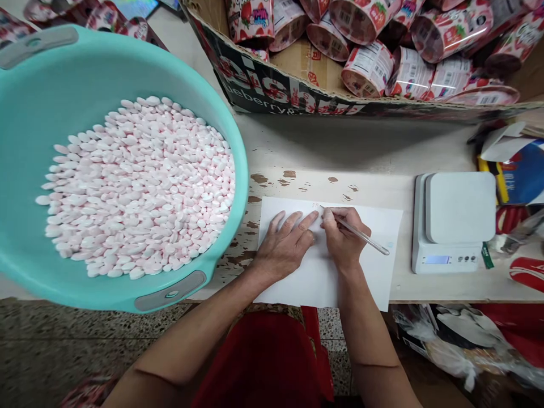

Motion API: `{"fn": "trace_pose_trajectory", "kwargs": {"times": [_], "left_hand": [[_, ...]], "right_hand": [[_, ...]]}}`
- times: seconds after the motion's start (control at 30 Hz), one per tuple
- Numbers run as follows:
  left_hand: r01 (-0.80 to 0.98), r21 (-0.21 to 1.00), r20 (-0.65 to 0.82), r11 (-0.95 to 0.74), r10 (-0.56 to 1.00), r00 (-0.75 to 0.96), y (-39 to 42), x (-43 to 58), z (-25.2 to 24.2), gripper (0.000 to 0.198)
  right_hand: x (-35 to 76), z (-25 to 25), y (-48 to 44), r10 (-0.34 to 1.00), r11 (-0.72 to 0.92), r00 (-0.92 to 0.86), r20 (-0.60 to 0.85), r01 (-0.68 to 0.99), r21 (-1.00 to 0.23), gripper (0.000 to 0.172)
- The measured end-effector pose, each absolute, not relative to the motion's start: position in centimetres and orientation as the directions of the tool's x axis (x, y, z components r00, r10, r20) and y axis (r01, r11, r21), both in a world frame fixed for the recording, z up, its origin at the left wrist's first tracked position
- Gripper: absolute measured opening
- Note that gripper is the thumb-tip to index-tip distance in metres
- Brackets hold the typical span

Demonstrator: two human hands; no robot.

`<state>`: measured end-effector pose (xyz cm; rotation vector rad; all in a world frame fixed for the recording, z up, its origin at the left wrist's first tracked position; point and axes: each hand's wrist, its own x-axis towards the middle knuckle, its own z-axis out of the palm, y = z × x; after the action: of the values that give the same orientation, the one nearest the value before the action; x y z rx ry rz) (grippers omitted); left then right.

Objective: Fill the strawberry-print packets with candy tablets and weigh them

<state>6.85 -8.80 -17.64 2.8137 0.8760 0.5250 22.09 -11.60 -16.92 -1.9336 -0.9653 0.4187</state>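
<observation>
A white sheet of paper (374, 266) lies on the worn table in front of me. My left hand (285, 241) rests flat on it, fingers stretched out, holding it still. My right hand (343, 238) is closed around a clear pen (363, 236), whose tip touches the paper near its top edge, where faint marks show. The two hands almost touch at the fingertips.
A big teal basin (106, 73) full of pink-white candies (140, 187) overhangs the table's left edge. A white digital scale (454, 224) stands to the right. A cardboard box (272, 85) of strawberry-printed cups (368, 68) sits behind. Bags and packets lie at the right.
</observation>
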Motion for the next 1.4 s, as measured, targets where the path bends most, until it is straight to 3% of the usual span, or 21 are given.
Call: {"fn": "trace_pose_trajectory", "kwargs": {"times": [0.6,1.0,1.4], "left_hand": [[0.515,0.271,0.253,-0.814,0.576,0.777,-8.83,6.72,-17.73,0.01],[0.519,0.261,0.259,-0.814,0.577,0.775,-8.66,6.95,-17.13,0.011],[0.523,0.277,0.275,-0.806,0.588,0.761,-8.86,6.85,-17.47,0.013]], "right_hand": [[22.18,-17.04,-11.63,0.787,-0.269,0.608,0.106,0.492,-0.828,0.012],[22.43,-17.29,-12.02,0.729,-0.35,0.684,0.016,0.394,-0.85,0.014],[22.38,-17.06,-11.78,0.75,-0.302,0.659,0.057,0.418,-0.857,0.014]]}}
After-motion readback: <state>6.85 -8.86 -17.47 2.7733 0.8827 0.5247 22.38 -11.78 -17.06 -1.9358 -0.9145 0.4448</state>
